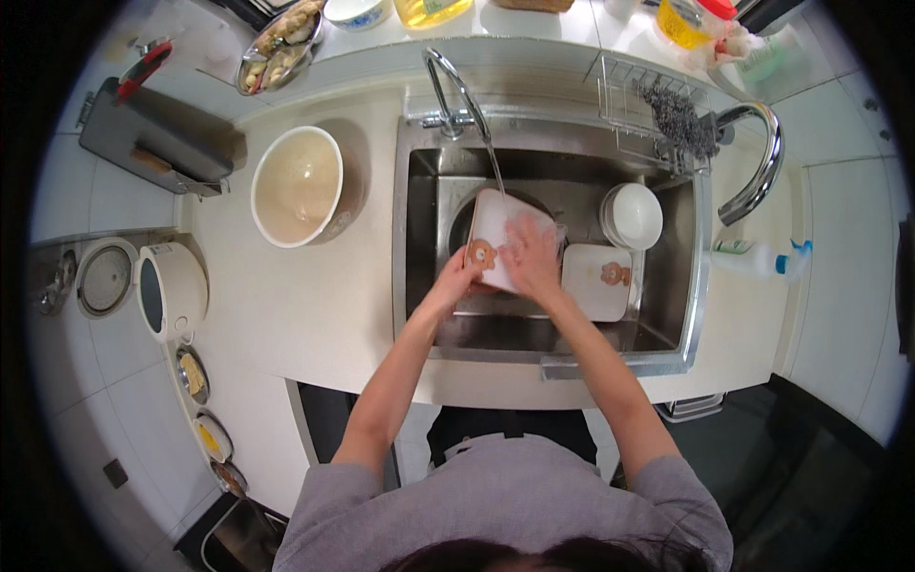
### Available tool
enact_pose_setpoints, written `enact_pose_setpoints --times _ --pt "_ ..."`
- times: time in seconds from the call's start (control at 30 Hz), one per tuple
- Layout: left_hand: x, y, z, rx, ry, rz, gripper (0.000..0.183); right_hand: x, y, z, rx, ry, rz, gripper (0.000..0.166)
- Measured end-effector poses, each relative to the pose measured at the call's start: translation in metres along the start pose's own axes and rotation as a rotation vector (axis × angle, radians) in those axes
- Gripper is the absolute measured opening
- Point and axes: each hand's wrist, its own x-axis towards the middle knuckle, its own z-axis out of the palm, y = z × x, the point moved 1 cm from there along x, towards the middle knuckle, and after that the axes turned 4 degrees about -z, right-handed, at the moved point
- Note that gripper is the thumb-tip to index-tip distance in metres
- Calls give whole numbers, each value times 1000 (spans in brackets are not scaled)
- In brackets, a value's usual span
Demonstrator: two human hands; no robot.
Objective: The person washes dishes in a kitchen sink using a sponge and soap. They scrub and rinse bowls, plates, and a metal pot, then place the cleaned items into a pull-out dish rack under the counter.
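Observation:
My left hand point(457, 277) grips the near left edge of a white rectangular plate with a brown bear print point(491, 222). The plate is tilted over the steel sink point(443, 336). My right hand point(530, 256) lies spread across its face, slightly blurred. Something pale and translucent shows at the fingers' right side; whether the hand holds it is unclear. From the thin chrome faucet point(468, 100), water runs onto the plate's far part. Under the plate a dark round vessel point(461, 227) is mostly hidden. A second bear plate point(593, 286) and stacked white bowls point(636, 217) sit at the sink's right.
Left of the sink stands a large white bowl of cloudy liquid point(299, 187). A wire rack point(622, 100) hangs at the sink's back right, near a thick curved chrome spout point(768, 157). A spray bottle point(758, 257) lies rightward. A rice cooker point(175, 292) stands far left.

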Motion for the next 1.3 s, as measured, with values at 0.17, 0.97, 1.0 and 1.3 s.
enact_pose_setpoints --times 0.17,0.97,1.0,1.3 --pt "4 -31 -7 7 121 56 30 70 -16 52 1095 169 507 23" --pt "54 -96 9 -338 58 206 53 -68 61 0 1827 42 956 47" --pt "58 -94 11 -199 94 233 50 -69 65 4 1854 21 972 47" --pt "58 -58 -17 -24 34 23 40 -45 51 -11 1667 -166 920 41"
